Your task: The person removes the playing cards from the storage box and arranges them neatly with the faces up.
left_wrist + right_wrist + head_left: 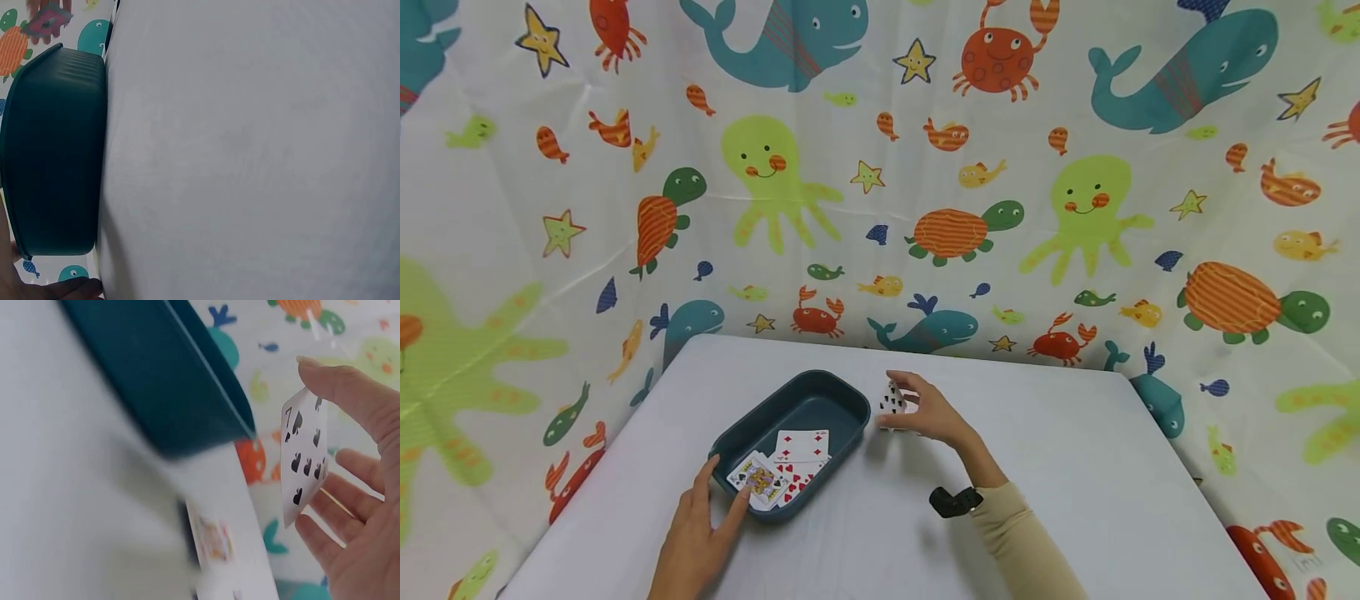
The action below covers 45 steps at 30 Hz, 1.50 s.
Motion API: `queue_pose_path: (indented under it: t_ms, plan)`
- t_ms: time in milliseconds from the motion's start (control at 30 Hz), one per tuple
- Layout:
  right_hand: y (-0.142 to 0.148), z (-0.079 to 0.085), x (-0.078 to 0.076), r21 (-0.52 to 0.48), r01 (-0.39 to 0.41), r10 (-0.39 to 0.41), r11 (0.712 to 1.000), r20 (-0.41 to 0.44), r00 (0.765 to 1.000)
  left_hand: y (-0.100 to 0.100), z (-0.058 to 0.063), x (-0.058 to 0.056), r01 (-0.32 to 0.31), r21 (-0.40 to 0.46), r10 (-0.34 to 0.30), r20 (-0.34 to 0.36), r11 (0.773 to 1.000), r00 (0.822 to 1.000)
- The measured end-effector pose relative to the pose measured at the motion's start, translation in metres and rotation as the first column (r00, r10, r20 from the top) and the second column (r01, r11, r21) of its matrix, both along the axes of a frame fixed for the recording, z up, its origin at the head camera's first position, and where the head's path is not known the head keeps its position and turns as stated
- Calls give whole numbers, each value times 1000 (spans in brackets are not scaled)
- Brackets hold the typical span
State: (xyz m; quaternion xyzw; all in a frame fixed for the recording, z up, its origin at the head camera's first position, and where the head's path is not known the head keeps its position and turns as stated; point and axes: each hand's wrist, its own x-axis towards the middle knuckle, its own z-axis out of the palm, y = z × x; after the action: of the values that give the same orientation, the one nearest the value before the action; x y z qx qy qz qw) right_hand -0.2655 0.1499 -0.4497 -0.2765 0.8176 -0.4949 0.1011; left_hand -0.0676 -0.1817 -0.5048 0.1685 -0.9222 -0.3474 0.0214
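My right hand (928, 412) pinches a playing card, the seven of spades (304, 456), between thumb and fingertips, raised just right of a dark teal tray (730, 435). Its pink back shows blurred in the left wrist view. Beneath that hand, a blurred face card (215, 540) lies on the table; the hand mostly hides it in the head view. Several cards lie face up in the tray's near end, including a king or other picture card (760, 481) and a diamond card (801, 445). My left hand (696, 533) touches the tray's near left corner, fingers fairly straight.
A white cloth covers the table (1075, 467). Behind it hangs a curtain (865, 225) printed with sea animals. A dark strapped device (955, 502) sits on my right wrist.
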Motion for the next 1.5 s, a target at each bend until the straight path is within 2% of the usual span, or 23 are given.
queue_pose_path:
  t_ms: [267, 500, 733, 900, 1100, 1333, 1500]
  plan:
    - [42, -7, -14, 143, 69, -61, 987, -58, 996, -4, 3, 1, -20, -9, 20, 28, 1000, 999]
    - [65, -12, -23, 293, 127, -113, 947, -65, 991, -6, 4, 2, -20, -4, 20, 10, 1000, 1000]
    - [79, -15, -29, 410, 95, -61, 907, -95, 994, -5, 4, 0, -6, -2, 6, 33, 1000, 999]
    - [88, -15, -32, 466, 77, -39, 882, -90, 995, -3, 3, -1, 2, -4, -2, 23, 1000, 1000]
    - [94, -16, -35, 536, 41, -22, 843, -42, 999, -2, 2, -2, 1, -9, 0, 31, 1000, 1000]
    - [93, -13, -39, 622, 25, -18, 783, -18, 1000, -1, 1, -3, -4, -9, 4, 26, 1000, 1000]
    - [90, -11, -42, 652, 9, -12, 758, 0, 1000, -1, 0, -3, 0, -6, 0, 24, 1000, 1000]
